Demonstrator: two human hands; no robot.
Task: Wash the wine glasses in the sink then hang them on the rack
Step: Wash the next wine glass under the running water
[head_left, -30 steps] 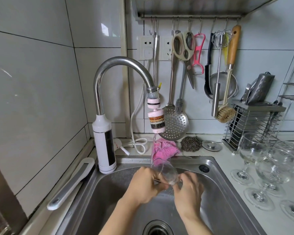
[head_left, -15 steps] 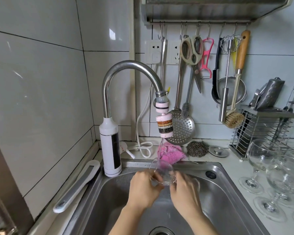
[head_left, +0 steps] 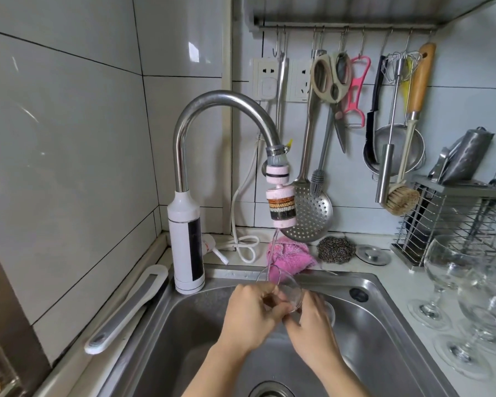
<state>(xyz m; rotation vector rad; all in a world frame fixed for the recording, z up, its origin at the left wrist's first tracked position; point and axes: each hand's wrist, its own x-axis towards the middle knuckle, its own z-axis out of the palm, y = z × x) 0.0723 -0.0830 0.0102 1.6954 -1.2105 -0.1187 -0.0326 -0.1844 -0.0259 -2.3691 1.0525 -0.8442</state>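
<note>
The wine glass [head_left: 287,287] is held over the sink [head_left: 384,293]. It is tilted, with its mouth up and toward the back wall, just under the thin stream of water [head_left: 272,247] that falls from the faucet filter [head_left: 281,207]. The left hand [head_left: 249,313] has its fingers curled round the bowl. The right hand [head_left: 312,325] is curled round the lower part, near the stem and foot, and hides most of it. So both hands hold the one glass.

The glass looks thin and light. Wet, it is probably slippery, and it would break easily against the steel. I think the stem is the safest place to grip firmly, while the bowl needs only a gentle support and no squeeze at the rim.

Behind the sink edge lies a pink cloth [head_left: 289,253], with a steel scourer [head_left: 335,249] beside it. More wine glasses [head_left: 447,270] stand upright on the bench [head_left: 395,273] at the right, near a wire rack [head_left: 441,222].
</note>
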